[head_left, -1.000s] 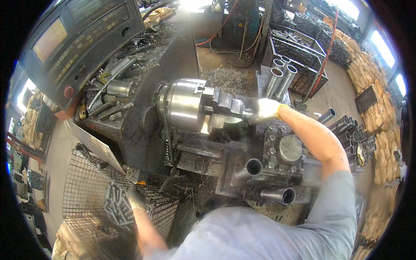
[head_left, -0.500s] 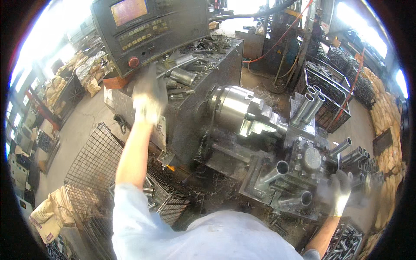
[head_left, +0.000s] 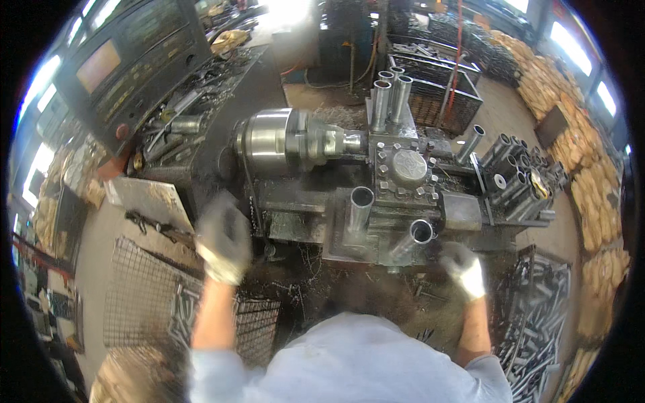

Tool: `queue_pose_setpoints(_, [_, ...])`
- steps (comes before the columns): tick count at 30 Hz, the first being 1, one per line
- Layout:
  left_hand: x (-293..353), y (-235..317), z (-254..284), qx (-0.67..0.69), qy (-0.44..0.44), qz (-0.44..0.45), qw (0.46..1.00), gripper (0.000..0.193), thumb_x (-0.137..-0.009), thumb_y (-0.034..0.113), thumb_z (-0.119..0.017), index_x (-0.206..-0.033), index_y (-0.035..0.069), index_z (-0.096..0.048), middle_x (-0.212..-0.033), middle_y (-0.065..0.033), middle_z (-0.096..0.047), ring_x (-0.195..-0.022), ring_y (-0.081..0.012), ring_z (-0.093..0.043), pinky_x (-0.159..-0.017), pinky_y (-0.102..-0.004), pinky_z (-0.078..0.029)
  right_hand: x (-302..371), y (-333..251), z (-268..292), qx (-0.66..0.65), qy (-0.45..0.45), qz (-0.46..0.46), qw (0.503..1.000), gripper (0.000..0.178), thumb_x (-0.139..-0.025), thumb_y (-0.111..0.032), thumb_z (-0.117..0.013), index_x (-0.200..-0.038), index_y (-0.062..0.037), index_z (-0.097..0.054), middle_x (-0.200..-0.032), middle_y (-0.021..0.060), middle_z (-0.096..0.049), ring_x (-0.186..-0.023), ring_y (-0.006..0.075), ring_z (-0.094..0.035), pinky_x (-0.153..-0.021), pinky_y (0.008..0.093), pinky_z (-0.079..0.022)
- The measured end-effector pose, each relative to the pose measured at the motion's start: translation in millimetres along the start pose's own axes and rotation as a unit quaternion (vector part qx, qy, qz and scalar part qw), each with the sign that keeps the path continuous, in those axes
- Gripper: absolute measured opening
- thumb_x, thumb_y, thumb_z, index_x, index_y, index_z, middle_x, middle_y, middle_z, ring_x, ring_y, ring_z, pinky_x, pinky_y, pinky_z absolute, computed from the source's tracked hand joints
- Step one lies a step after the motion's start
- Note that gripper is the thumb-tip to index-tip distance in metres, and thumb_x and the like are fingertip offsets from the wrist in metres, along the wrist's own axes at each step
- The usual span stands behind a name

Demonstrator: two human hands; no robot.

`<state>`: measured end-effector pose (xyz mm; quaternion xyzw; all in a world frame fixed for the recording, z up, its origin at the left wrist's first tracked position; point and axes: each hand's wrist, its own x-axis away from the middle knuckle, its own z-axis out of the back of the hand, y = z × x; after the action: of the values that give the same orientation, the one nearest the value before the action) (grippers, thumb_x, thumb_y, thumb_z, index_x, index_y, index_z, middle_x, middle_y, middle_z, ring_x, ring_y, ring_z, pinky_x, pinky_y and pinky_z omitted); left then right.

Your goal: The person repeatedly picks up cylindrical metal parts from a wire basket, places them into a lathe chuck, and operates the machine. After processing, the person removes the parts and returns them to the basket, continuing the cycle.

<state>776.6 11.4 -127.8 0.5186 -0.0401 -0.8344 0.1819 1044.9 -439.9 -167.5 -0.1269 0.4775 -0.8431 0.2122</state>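
Note:
My left hand (head_left: 225,240), in a pale glove with dark, dirty fingers, is over the lathe's front, below and left of the chuck (head_left: 269,134). Motion smears its fingers, and I make out nothing held. My right hand (head_left: 463,269), gloved alike, is at the front right of the tool post (head_left: 408,168). Its dark fingertips blend into the machine, so their closing is unclear. A short metal piece (head_left: 352,140) sits between the chuck jaws and the tool post. Nearer me, one metal tube (head_left: 361,209) stands upright and a tilted tube (head_left: 413,240) is beside it.
A control panel (head_left: 144,47) with a red button (head_left: 122,131) rises at far left. Several tubes (head_left: 381,104) stand behind the tool post; more tubes (head_left: 514,178) cluster at right. Below are a wire basket (head_left: 138,295) and a bin of metal pieces (head_left: 537,322).
My left hand has come down from beside the control panel to the lathe's front. My right hand has moved left, away from the tube cluster. The view has turned right.

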Motion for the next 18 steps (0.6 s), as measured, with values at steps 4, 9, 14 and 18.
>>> queue_pose_setpoints(4, [213, 86, -2, 0.054, -0.390, 0.401, 0.827, 0.030, -0.092, 0.019, -0.079, -0.120, 0.009, -0.077, -0.114, -0.0194, -0.078, -0.102, -0.0352, -0.077, -0.091, -0.0402, -0.061, -23, 22, -21, -0.058, -0.061, 0.023, 0.996, 0.062, -0.080, -0.009, -0.079, -0.139, 0.0023, -0.063, -0.109, 0.0110, -0.078, -0.095, 0.0156, -0.071, -0.089, 0.0306, -0.057])
queue_pose_setpoints(9, [319, 145, 58, 0.030, -0.538, 0.573, 0.618, 0.052, -0.096, 0.047, -0.070, -0.135, 0.012, -0.070, -0.122, -0.0208, -0.076, -0.117, -0.0376, -0.072, -0.100, -0.0440, -0.055, -50, 13, -53, 0.006, -0.151, 0.072, 0.986, 0.062, -0.076, -0.020, -0.087, -0.131, -0.0022, -0.064, -0.108, 0.0130, -0.078, -0.094, 0.0191, -0.073, -0.084, 0.0322, -0.058])
queue_pose_setpoints(14, [364, 172, 113, -0.051, -0.445, 0.527, 0.722, 0.053, -0.095, 0.042, -0.065, -0.139, 0.013, -0.065, -0.131, -0.0201, -0.071, -0.119, -0.0419, -0.069, -0.100, -0.0504, -0.056, -29, -14, -99, 0.135, -0.181, 0.179, 0.957, 0.020, -0.088, -0.019, -0.082, -0.087, -0.0007, -0.073, -0.082, 0.0113, -0.076, -0.080, 0.0169, -0.074, -0.074, 0.0305, -0.057])
queue_pose_setpoints(18, [425, 213, 179, -0.044, -0.337, 0.617, 0.710, 0.051, -0.099, 0.049, -0.065, -0.136, 0.014, -0.067, -0.129, -0.0193, -0.073, -0.119, -0.0408, -0.069, -0.099, -0.0491, -0.056, 68, -27, -189, -0.132, -0.350, 0.184, 0.909, 0.014, -0.095, -0.015, -0.071, -0.092, -0.0017, -0.074, -0.085, 0.0087, -0.078, -0.083, 0.0110, -0.074, -0.073, 0.0307, -0.058])
